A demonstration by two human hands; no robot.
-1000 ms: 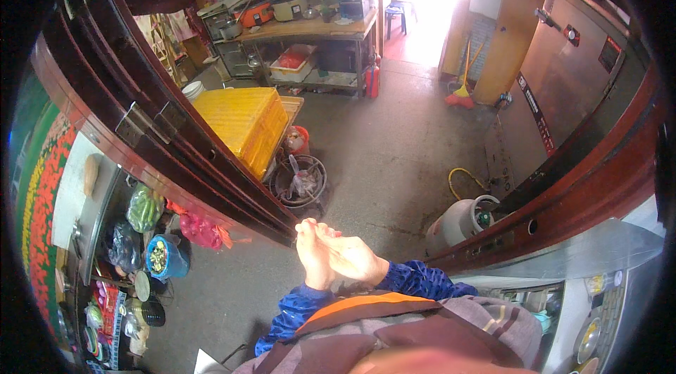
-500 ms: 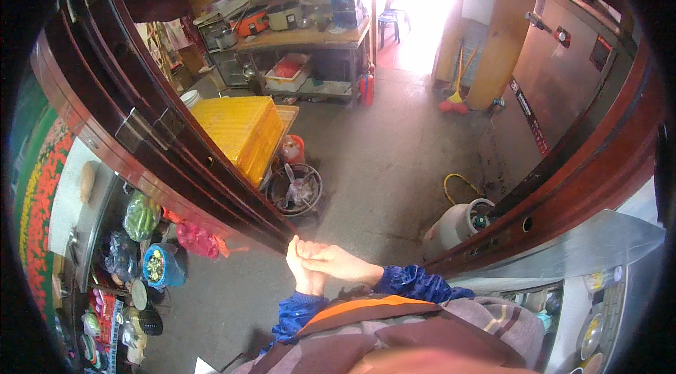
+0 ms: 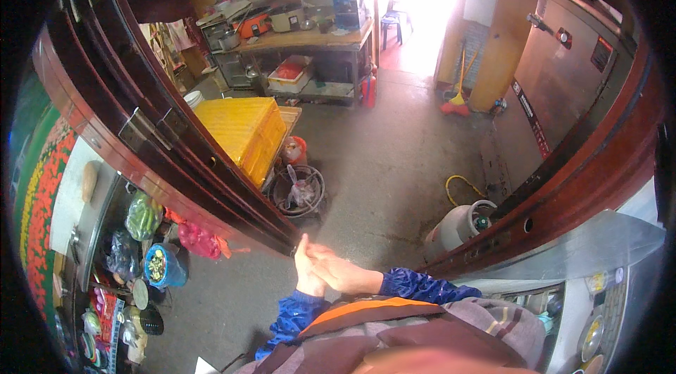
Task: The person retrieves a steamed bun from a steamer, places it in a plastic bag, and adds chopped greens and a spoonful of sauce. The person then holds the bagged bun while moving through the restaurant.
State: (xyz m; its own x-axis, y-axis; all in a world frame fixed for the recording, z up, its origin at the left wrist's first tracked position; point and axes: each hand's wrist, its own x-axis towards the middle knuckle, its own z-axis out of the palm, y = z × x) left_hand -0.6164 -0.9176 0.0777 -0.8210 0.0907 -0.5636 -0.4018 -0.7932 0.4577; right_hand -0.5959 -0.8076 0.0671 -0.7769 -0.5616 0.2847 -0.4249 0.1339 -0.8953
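Observation:
Both bare hands are together in front of my body, in the doorway. My left hand point(image 3: 308, 277) points upward with its fingers stretched out. My right hand point(image 3: 345, 275) comes across from the right and lies against the left palm, its fingers fairly straight. Between the palms no object shows, though the contact area itself is hidden. Blue sleeves cover both forearms. The edge of a dark red door frame point(image 3: 232, 184) ends just beyond my fingertips.
Left of me stand a blue bucket point(image 3: 156, 266) of scraps and bagged green vegetables point(image 3: 144, 216). Ahead are a yellow crate point(image 3: 243, 131), a round burner stand point(image 3: 298, 191) and a wooden-topped table point(image 3: 310, 39). A gas cylinder point(image 3: 456, 225) stands right, near a metal cabinet point(image 3: 563, 57).
The fingers of both hands have straightened from a curled clasp, with the left fingertips now pointing up. The right hand has slid slightly over the left palm.

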